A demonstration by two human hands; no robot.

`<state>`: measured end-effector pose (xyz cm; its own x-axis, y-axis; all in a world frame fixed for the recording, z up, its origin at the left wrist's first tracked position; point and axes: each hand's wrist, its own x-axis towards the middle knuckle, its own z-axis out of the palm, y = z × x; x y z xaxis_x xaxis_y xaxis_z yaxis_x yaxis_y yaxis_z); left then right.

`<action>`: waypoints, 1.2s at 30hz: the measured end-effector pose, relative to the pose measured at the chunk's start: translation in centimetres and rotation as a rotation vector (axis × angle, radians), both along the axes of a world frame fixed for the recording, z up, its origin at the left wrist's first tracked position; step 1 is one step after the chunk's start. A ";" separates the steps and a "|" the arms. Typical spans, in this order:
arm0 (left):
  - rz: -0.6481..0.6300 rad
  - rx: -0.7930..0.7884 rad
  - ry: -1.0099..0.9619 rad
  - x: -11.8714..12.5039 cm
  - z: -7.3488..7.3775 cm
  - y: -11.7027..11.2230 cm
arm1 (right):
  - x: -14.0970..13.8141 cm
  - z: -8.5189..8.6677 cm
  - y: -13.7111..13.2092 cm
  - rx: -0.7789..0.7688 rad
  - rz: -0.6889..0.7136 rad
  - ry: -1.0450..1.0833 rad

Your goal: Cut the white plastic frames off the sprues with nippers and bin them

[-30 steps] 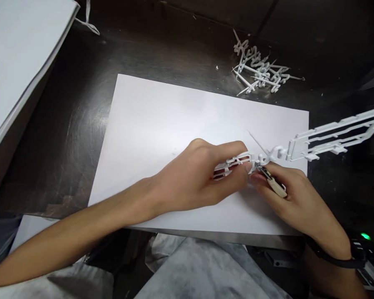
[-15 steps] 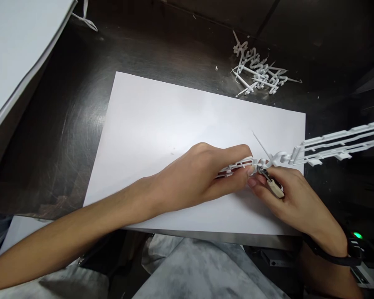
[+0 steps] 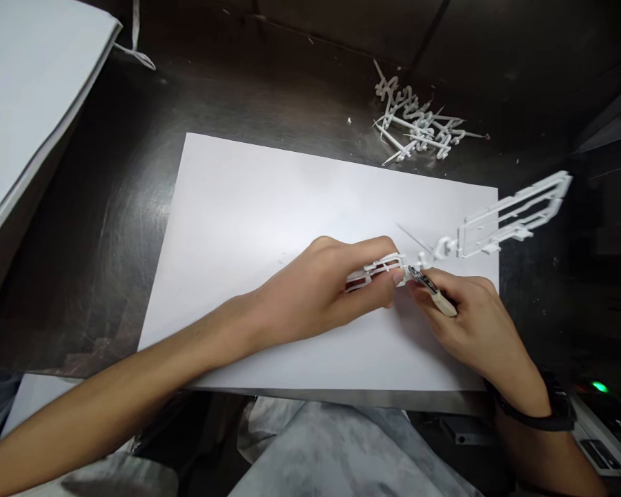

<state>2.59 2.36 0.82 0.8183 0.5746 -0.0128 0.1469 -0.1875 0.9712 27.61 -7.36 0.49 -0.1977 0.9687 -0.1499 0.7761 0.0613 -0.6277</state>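
My left hand (image 3: 321,290) is closed around the near end of a long white plastic frame piece (image 3: 501,217), which reaches out to the right past the edge of a white sheet of paper (image 3: 269,207). My right hand (image 3: 470,324) grips a small cutting tool (image 3: 432,290) with a metal tip and a pale handle. The tip touches the frame just right of my left fingertips. Both hands hover low over the paper's right half.
A heap of white plastic offcuts (image 3: 419,124) lies on the dark table beyond the paper. A white slab (image 3: 25,96) fills the far left corner. A black band circles my right wrist (image 3: 538,414); a green light (image 3: 599,386) glows at the lower right.
The far end of the white frame has swung upward and left, tilting more steeply. Both hands have shifted slightly left and kept their hold.
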 end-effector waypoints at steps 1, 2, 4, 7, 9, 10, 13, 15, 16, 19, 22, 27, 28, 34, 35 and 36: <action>0.003 -0.013 -0.002 0.0 0.0 0.0 | -0.1 -0.1 0.0 -0.011 -0.016 0.007; 0.014 -0.023 -0.002 0.0 0.0 0.0 | -0.1 -0.1 0.1 -0.023 -0.037 0.019; 0.030 -0.045 -0.005 0.1 0.1 -0.1 | -0.1 -0.2 0.2 -0.065 -0.080 0.063; 0.049 -0.144 -0.023 0.0 0.3 -0.4 | 0.3 0.4 0.1 -0.180 -0.100 0.160; 0.101 -0.191 -0.025 -0.2 0.6 -0.3 | 0.6 1.1 -0.1 -0.266 -0.056 0.230; 0.160 -0.176 -0.009 -0.4 0.8 -0.2 | 0.8 1.5 -0.2 -0.281 -0.034 0.262; 0.370 0.049 0.157 -1.1 1.2 0.8 | 1.3 2.4 -0.4 -0.123 -0.081 0.287; 0.457 0.248 0.328 -1.6 1.1 1.7 | 1.5 2.3 -0.3 0.107 -0.201 0.151; 0.473 0.329 0.413 -1.9 0.9 2.1 | 1.6 2.1 -0.1 0.201 -0.254 0.054; 0.460 0.456 0.652 -2.4 0.1 3.1 | 1.7 1.0 0.4 0.318 -0.336 -0.120; 0.438 0.533 0.822 -2.7 -0.5 3.3 | 1.3 0.1 1.0 0.331 -0.337 -0.062; 0.537 0.715 0.800 -2.4 -0.4 2.6 | 1.1 -0.4 1.5 0.367 -0.225 -0.008; 0.568 0.741 0.763 -2.2 -0.3 2.4 | 1.1 -0.4 1.5 0.379 -0.218 -0.001; 0.427 0.627 0.338 -0.7 -0.5 1.2 | 1.1 -0.7 1.5 0.330 -0.252 0.051; 0.353 0.585 0.276 -0.6 -0.7 0.9 | 1.1 -0.8 1.5 0.322 -0.243 0.056; 0.281 0.547 0.224 -0.4 -1.0 0.7 | 1.0 -0.9 1.5 0.323 -0.230 0.063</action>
